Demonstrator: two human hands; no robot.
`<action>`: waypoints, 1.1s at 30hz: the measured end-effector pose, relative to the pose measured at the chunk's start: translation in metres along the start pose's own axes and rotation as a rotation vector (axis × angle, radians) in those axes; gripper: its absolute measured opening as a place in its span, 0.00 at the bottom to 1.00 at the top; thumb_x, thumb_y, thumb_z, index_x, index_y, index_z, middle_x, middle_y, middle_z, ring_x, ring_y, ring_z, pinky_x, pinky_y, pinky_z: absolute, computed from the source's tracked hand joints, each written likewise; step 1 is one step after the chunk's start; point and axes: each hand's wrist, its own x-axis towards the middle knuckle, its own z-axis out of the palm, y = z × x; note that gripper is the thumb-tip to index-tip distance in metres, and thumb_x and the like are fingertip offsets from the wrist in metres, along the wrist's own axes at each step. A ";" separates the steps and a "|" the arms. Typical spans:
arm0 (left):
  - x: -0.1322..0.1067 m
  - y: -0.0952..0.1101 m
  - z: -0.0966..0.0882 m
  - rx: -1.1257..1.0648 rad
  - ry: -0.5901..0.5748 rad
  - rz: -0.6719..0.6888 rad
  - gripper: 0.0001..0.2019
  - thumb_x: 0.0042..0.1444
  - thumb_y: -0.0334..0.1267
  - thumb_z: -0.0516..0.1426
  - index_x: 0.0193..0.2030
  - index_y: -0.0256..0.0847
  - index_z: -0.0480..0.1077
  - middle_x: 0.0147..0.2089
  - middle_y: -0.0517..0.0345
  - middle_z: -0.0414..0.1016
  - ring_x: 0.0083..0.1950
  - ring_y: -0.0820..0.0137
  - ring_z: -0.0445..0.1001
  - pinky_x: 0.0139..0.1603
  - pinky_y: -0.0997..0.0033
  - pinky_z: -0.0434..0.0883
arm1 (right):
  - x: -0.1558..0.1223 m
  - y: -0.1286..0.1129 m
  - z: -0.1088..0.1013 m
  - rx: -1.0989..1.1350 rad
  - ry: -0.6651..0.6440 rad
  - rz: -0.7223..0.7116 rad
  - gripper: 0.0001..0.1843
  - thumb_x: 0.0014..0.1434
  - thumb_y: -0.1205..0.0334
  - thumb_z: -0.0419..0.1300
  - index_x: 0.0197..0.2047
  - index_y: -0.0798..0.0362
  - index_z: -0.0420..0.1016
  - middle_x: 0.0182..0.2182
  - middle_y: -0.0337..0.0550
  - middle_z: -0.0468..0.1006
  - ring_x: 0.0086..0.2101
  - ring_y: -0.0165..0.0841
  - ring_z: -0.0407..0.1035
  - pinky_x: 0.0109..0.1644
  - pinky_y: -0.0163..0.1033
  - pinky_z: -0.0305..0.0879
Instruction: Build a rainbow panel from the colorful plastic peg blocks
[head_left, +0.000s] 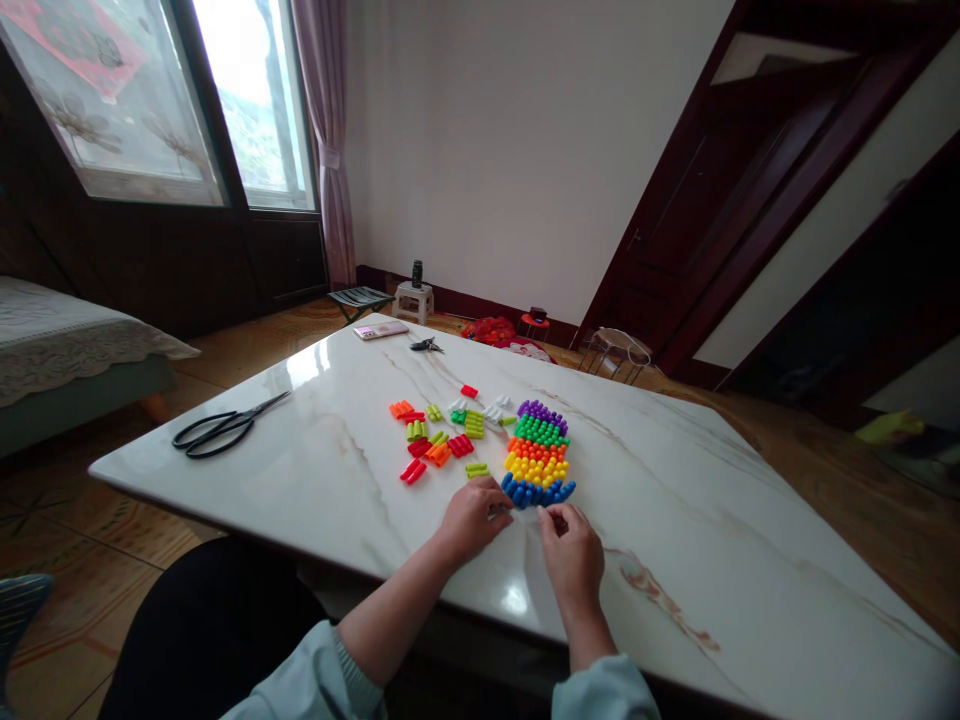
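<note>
A panel of rounded plastic beads (537, 452) lies on the table in bands of purple, green, orange, yellow and blue. My left hand (472, 515) is at the near left corner of the blue beads (534, 491), thumb and fingers pinched together. My right hand (574, 550) is closed in a pinch just below the same blue row, a short way to the right. Whatever the fingertips hold is too thin or hidden to make out. Left of the panel, several loose tube-shaped pieces (439, 453) in red, orange, lime, green and white are scattered in small groups.
Black-handled scissors (225, 425) rest on the left of the marble-patterned table (675, 500). Toward the far edge are a phone (381, 329) and a small dark clipper-like tool (427, 345). Stools (412, 298) stand on the floor beyond, and a bed (75, 330) is at left.
</note>
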 end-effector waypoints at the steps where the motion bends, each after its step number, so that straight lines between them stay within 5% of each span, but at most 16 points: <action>1: 0.000 0.000 0.000 0.015 -0.002 0.003 0.09 0.47 0.32 0.61 0.36 0.45 0.79 0.39 0.55 0.75 0.40 0.67 0.72 0.42 0.70 0.69 | 0.000 0.000 -0.002 -0.041 -0.045 0.001 0.14 0.58 0.52 0.54 0.29 0.51 0.73 0.28 0.43 0.77 0.27 0.33 0.69 0.29 0.35 0.57; 14: 0.001 0.005 -0.001 0.090 -0.013 0.036 0.12 0.48 0.28 0.55 0.35 0.44 0.79 0.38 0.54 0.74 0.40 0.68 0.71 0.40 0.72 0.67 | 0.012 -0.030 0.022 0.070 -0.283 -0.185 0.12 0.57 0.61 0.52 0.27 0.51 0.75 0.25 0.41 0.79 0.25 0.31 0.71 0.30 0.33 0.59; 24: -0.001 0.004 0.001 0.025 0.036 0.047 0.10 0.47 0.26 0.55 0.30 0.40 0.77 0.35 0.54 0.73 0.36 0.69 0.71 0.35 0.72 0.68 | 0.009 -0.027 0.033 0.148 -0.254 -0.210 0.13 0.60 0.57 0.51 0.28 0.52 0.72 0.26 0.43 0.79 0.27 0.33 0.71 0.32 0.34 0.59; 30: 0.001 0.003 -0.012 0.172 0.253 -0.045 0.18 0.47 0.20 0.50 0.36 0.42 0.76 0.40 0.53 0.73 0.46 0.66 0.70 0.49 0.67 0.68 | 0.006 -0.028 0.031 0.090 -0.287 -0.245 0.14 0.61 0.55 0.51 0.29 0.51 0.73 0.22 0.39 0.77 0.25 0.32 0.70 0.29 0.34 0.55; 33: 0.009 -0.004 -0.021 0.355 0.229 -0.117 0.19 0.51 0.23 0.52 0.47 0.43 0.73 0.49 0.52 0.72 0.52 0.61 0.68 0.53 0.61 0.67 | 0.005 -0.030 0.029 0.086 -0.271 -0.256 0.14 0.61 0.56 0.52 0.29 0.51 0.73 0.23 0.39 0.77 0.24 0.31 0.70 0.29 0.33 0.55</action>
